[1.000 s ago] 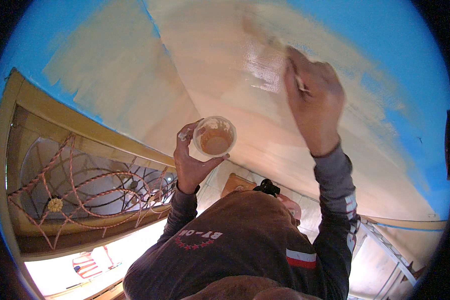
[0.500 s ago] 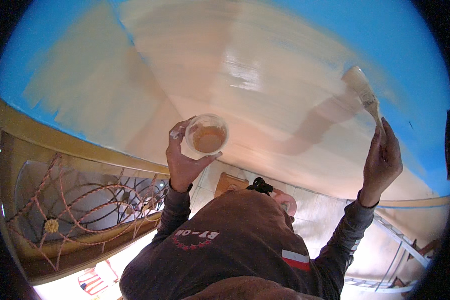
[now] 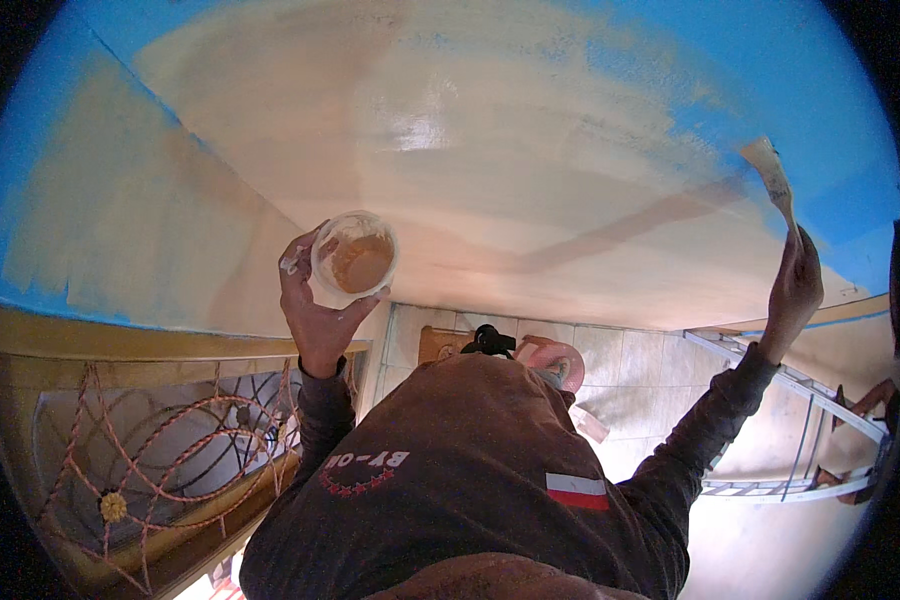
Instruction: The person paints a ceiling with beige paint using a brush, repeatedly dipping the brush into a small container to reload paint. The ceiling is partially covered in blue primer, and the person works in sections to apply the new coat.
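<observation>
My left hand [image 3: 320,305] is closed around a clear plastic tub [image 3: 355,253] with some peach-coloured paint [image 3: 363,263] at its bottom. White paint smears mark the fingers of that hand. Out to the right, my right hand [image 3: 796,285] grips a paintbrush [image 3: 776,185] by its handle, bristles pointing up and left. The bristles touch or nearly touch the wall [image 3: 490,170], where the peach coat meets bright blue paint [image 3: 830,130]. Streaks of blue show through the peach near the brush.
On the left a window frame [image 3: 170,345] holds a twisted metal grille [image 3: 170,450]. A metal ladder [image 3: 760,488] stands low on the right. Below lie a tiled floor [image 3: 620,355], a pink round object [image 3: 555,362] and a brown item [image 3: 437,344].
The brush and my right hand have moved to the right along the blue edge. My view has shifted, and the tub with my left hand now sits further left.
</observation>
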Available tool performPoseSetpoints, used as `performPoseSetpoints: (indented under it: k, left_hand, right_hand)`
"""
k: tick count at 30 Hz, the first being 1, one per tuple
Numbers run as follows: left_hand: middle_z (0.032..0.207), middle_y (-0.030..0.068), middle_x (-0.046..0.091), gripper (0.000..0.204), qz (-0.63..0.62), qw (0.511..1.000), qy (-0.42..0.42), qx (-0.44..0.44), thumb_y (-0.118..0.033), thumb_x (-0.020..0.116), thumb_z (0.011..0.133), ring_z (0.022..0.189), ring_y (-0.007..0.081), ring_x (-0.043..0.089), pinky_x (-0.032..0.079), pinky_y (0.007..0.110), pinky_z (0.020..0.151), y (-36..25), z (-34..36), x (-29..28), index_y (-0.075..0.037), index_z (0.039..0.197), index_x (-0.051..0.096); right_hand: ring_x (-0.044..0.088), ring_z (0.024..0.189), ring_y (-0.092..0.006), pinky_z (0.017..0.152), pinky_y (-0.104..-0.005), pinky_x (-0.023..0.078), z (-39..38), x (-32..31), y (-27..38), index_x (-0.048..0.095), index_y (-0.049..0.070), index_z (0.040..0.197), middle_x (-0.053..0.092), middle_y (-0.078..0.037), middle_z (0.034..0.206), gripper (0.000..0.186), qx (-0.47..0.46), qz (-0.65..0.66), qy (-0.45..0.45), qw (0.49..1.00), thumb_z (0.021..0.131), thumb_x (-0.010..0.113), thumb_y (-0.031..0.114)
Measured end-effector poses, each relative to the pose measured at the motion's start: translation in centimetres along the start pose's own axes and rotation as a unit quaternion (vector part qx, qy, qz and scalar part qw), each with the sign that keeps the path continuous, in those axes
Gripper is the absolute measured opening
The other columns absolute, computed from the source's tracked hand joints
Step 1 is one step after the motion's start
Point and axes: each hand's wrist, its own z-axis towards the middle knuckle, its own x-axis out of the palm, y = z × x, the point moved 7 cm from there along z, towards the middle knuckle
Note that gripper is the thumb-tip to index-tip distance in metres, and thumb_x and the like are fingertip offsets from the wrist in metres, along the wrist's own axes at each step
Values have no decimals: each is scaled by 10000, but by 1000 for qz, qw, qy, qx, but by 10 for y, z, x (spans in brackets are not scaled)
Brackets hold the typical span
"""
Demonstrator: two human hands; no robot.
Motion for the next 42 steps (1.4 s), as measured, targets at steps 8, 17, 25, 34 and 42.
performPoseSetpoints:
  k: [8, 17, 25, 34, 42]
  left_hand:
    - [1307, 156, 574, 909, -37, 999, -23, -18, -179, 966, 592, 1220, 273, 572, 478, 412, 1040, 20, -15, 3, -25, 1328, 455]
    - [1298, 154, 572, 918, 46, 997, -34, -59, -184, 971, 585, 1200, 267, 580, 476, 413, 1037, 14, -35, -6, -16, 1326, 456]
    - [1298, 163, 565, 910, 46, 994, -62, -73, -127, 952, 589, 1206, 270, 572, 463, 412, 1052, 11, -41, -22, -14, 1329, 433]
    - [1339, 160, 525, 919, 79, 995, -42, -44, -129, 958, 579, 1214, 279, 558, 468, 427, 1054, 21, -31, -15, -28, 1330, 437]
    - [1360, 127, 511, 946, 59, 998, 0, 4, -198, 953, 566, 1239, 287, 543, 466, 450, 1071, 35, -14, -2, -56, 1353, 447]
  right_hand:
    - [662, 946, -151, 850, -291, 534, -86, 56, 75, 678, -38, 1210, 730, -118, 1103, 278, 48, 184, -2, 982, 992, 634, 130]
    - [609, 755, -285, 643, -406, 525, -137, 199, 359, 669, 49, 1144, 637, -102, 790, 291, -254, 410, 133, 866, 869, 690, 141]
    - [606, 764, -262, 617, -389, 531, -144, 215, 352, 671, 56, 1159, 627, -77, 778, 287, -254, 327, 113, 903, 919, 635, 209]
    - [560, 626, -198, 570, -326, 476, -111, 154, 178, 744, 89, 1074, 636, -67, 735, 244, -122, 226, 77, 963, 831, 765, 66]
    - [529, 637, -78, 550, -244, 417, -99, 109, 50, 732, 34, 1081, 635, -49, 779, 171, -13, 165, 49, 985, 931, 702, 109]
